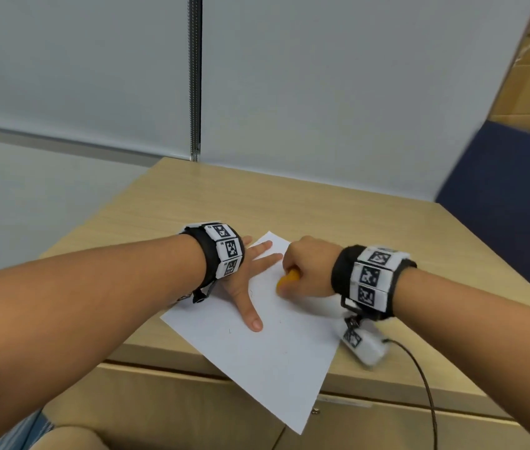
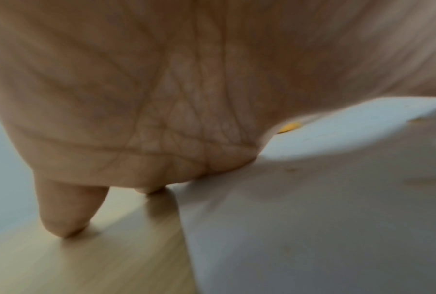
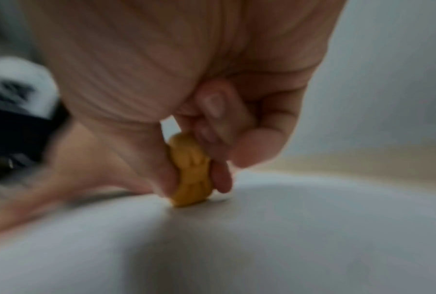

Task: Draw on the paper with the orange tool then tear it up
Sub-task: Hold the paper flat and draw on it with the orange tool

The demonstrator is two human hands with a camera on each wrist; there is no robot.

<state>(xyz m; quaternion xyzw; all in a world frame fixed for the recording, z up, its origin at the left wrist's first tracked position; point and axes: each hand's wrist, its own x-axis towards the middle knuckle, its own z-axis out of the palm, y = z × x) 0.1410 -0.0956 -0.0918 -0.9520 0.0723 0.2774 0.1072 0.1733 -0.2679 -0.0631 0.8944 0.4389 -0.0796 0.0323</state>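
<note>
A white sheet of paper lies askew on the wooden table, its near corner hanging over the front edge. My left hand lies flat on the sheet's upper left part, fingers spread and straight. My right hand grips a stubby orange tool, whose lower end touches the paper beside the left fingers. In the right wrist view the orange tool is pinched between thumb and fingertips and stands on the paper. The left wrist view shows my palm over the paper and a speck of the orange tool.
The table stands against grey partition panels. A dark blue panel rises at the right. A white tagged device with a black cable hangs below my right wrist near the table's front edge. Drawer fronts run under the tabletop.
</note>
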